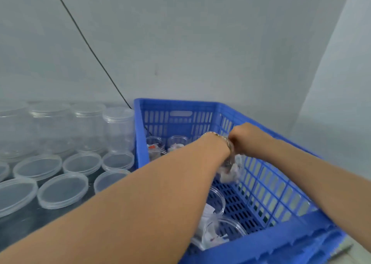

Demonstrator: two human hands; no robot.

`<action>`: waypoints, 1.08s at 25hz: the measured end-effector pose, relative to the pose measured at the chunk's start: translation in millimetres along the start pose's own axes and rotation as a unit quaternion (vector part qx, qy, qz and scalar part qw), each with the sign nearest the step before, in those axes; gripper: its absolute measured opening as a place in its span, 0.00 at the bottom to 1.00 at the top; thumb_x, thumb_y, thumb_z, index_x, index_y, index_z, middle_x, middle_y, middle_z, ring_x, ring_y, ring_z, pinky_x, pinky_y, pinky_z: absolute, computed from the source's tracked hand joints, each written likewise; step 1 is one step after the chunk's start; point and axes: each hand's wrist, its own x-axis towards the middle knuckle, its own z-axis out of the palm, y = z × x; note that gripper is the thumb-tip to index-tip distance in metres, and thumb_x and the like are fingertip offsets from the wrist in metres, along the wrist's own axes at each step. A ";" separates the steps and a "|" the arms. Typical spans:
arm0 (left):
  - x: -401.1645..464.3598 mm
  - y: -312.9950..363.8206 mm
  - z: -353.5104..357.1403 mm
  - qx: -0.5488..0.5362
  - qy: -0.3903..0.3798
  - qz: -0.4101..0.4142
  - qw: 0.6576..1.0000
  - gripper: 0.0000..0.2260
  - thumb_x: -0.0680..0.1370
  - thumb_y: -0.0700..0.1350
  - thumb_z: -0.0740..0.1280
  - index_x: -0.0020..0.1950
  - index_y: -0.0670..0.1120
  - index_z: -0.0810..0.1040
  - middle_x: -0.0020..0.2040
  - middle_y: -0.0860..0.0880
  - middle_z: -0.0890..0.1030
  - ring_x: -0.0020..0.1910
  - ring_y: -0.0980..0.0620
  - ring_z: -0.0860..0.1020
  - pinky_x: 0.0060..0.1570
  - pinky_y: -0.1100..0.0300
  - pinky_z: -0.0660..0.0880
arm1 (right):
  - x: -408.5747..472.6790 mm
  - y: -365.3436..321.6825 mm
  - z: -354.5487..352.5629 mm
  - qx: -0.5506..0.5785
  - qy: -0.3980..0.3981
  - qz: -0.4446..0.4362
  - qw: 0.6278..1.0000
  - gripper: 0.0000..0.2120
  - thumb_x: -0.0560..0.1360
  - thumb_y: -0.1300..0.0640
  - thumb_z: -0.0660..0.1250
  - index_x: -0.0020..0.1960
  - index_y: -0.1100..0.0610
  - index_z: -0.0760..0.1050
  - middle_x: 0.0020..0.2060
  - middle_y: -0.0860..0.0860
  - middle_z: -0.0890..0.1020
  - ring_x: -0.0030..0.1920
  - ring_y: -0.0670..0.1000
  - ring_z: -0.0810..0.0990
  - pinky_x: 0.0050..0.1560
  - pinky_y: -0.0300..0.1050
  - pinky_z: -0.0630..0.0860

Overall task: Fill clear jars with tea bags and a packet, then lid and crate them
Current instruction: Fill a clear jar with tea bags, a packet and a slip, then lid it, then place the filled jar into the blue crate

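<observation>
Both my arms reach into the blue crate (281, 243). Between my hands hangs a clear jar (230, 171) stuffed with white tea bags, above the crate floor near the right wall. My left hand (225, 149), with a gold bracelet on the wrist, grips the jar's side; its fingers are mostly hidden behind the wrist. The fingers of my right hand (246, 138) curl over the jar's top. Filled jars stand at the crate's far end (177, 142) and near end (226, 229), partly hidden under my left forearm.
Left of the crate stand several empty clear jars (118, 129), with several loose clear lids (82, 162) lying flat in front of them. A pale wall rises right behind, and a black cable (90, 49) runs down it toward the crate.
</observation>
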 end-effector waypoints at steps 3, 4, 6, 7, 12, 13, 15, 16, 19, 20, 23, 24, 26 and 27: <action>1.0 4.9 17.9 -0.013 -0.017 0.010 1.000 0.19 0.77 0.53 0.68 0.64 0.45 0.74 0.55 0.47 0.77 0.56 0.47 0.77 0.59 0.52 0.74 | 5.8 -2.8 13.0 -0.023 -0.053 -0.016 0.998 0.10 0.66 0.64 0.67 0.29 0.56 0.70 0.25 0.50 0.70 0.28 0.51 0.67 0.27 0.39 0.60; 0.8 7.0 22.8 -0.009 -0.036 0.010 0.999 0.19 0.77 0.54 0.68 0.63 0.45 0.75 0.54 0.46 0.77 0.56 0.46 0.77 0.60 0.52 0.74 | 5.2 -5.7 15.6 -0.011 -0.075 -0.020 0.997 0.11 0.66 0.64 0.68 0.29 0.55 0.70 0.25 0.50 0.70 0.28 0.51 0.67 0.28 0.38 0.63; -0.5 11.0 28.3 0.011 -0.069 0.008 0.998 0.20 0.77 0.55 0.67 0.63 0.44 0.75 0.56 0.45 0.76 0.61 0.45 0.75 0.62 0.52 0.72 | 5.8 -11.7 21.6 0.028 -0.132 -0.025 0.991 0.10 0.67 0.63 0.70 0.30 0.55 0.72 0.29 0.51 0.76 0.33 0.51 0.72 0.32 0.38 0.68; 0.0 12.4 30.5 0.027 -0.080 0.010 0.996 0.21 0.77 0.55 0.66 0.66 0.45 0.73 0.60 0.45 0.76 0.63 0.45 0.74 0.63 0.51 0.71 | 4.7 -14.0 24.1 0.051 -0.174 -0.028 0.983 0.08 0.68 0.63 0.71 0.33 0.56 0.74 0.31 0.50 0.78 0.34 0.50 0.74 0.33 0.38 0.70; -3.1 6.4 32.4 0.050 -0.109 0.019 0.993 0.26 0.77 0.56 0.66 0.73 0.50 0.67 0.69 0.48 0.71 0.66 0.47 0.72 0.66 0.48 0.69 | -0.1 -15.5 27.7 0.285 -0.309 0.009 0.907 0.10 0.72 0.69 0.68 0.53 0.63 0.77 0.47 0.52 0.79 0.41 0.47 0.80 0.40 0.35 0.79; -4.6 4.1 31.0 0.044 -0.111 0.013 0.993 0.25 0.77 0.56 0.67 0.71 0.48 0.70 0.67 0.48 0.73 0.64 0.46 0.73 0.65 0.48 0.70 | 0.0 -15.3 27.1 0.300 -0.315 0.013 0.900 0.12 0.72 0.68 0.68 0.55 0.64 0.76 0.49 0.53 0.79 0.43 0.48 0.80 0.42 0.36 0.80; -7.5 2.0 28.5 0.046 -0.115 0.001 0.992 0.22 0.77 0.56 0.66 0.66 0.46 0.73 0.61 0.48 0.76 0.60 0.46 0.75 0.63 0.48 0.72 | 0.4 -14.8 26.0 0.295 -0.329 0.035 0.896 0.09 0.73 0.65 0.70 0.52 0.64 0.75 0.45 0.55 0.79 0.43 0.51 0.81 0.43 0.40 0.81; -8.9 1.8 28.4 0.054 -0.112 0.001 0.992 0.21 0.77 0.56 0.66 0.66 0.46 0.74 0.58 0.47 0.76 0.58 0.46 0.76 0.62 0.48 0.73 | 0.9 -14.4 26.3 0.280 -0.354 0.049 0.891 0.08 0.73 0.61 0.70 0.50 0.63 0.75 0.42 0.55 0.79 0.44 0.52 0.81 0.45 0.43 0.81; -12.3 2.2 26.5 0.079 -0.099 0.006 0.992 0.22 0.78 0.56 0.65 0.66 0.45 0.74 0.57 0.47 0.77 0.56 0.47 0.76 0.61 0.49 0.73 | 2.1 -10.7 32.3 0.208 -0.426 0.056 0.879 0.16 0.74 0.51 0.70 0.57 0.59 0.75 0.54 0.53 0.79 0.60 0.53 0.76 0.53 0.53 0.78; -11.5 2.2 25.6 0.077 -0.104 0.004 0.992 0.22 0.78 0.56 0.65 0.67 0.44 0.73 0.61 0.46 0.76 0.58 0.46 0.76 0.62 0.49 0.73 | 2.9 -9.1 34.9 0.195 -0.433 0.063 0.878 0.22 0.74 0.50 0.69 0.64 0.58 0.71 0.63 0.53 0.74 0.66 0.54 0.71 0.55 0.55 0.76; -12.5 -0.4 21.1 0.076 -0.111 -0.010 0.991 0.22 0.79 0.52 0.66 0.70 0.44 0.70 0.67 0.46 0.73 0.64 0.45 0.73 0.62 0.49 0.71 | 5.1 -9.4 40.7 0.233 -0.473 0.124 0.840 0.37 0.74 0.49 0.69 0.76 0.52 0.55 0.76 0.55 0.56 0.69 0.61 0.68 0.57 0.61 0.75; -15.4 -1.3 17.0 0.086 -0.100 -0.016 0.991 0.23 0.79 0.51 0.66 0.71 0.45 0.68 0.69 0.46 0.72 0.66 0.45 0.71 0.63 0.48 0.69 | 5.3 -10.1 40.9 0.260 -0.479 0.133 0.828 0.38 0.73 0.48 0.69 0.76 0.51 0.53 0.76 0.55 0.54 0.67 0.62 0.70 0.55 0.61 0.76; -26.0 -4.2 8.1 0.075 -0.064 -0.031 0.995 0.27 0.78 0.53 0.66 0.74 0.47 0.64 0.72 0.47 0.68 0.70 0.44 0.68 0.67 0.44 0.65 | 1.5 -9.7 35.3 0.280 -0.471 0.121 0.828 0.33 0.75 0.49 0.68 0.75 0.52 0.57 0.73 0.54 0.62 0.62 0.58 0.75 0.53 0.60 0.78; -35.4 -5.3 2.0 0.076 -0.040 -0.035 0.996 0.28 0.78 0.54 0.66 0.75 0.48 0.63 0.73 0.47 0.68 0.70 0.44 0.67 0.68 0.43 0.64 | -1.6 -10.0 29.4 0.275 -0.453 0.105 0.842 0.28 0.76 0.49 0.66 0.73 0.54 0.61 0.69 0.55 0.68 0.59 0.56 0.77 0.53 0.57 0.78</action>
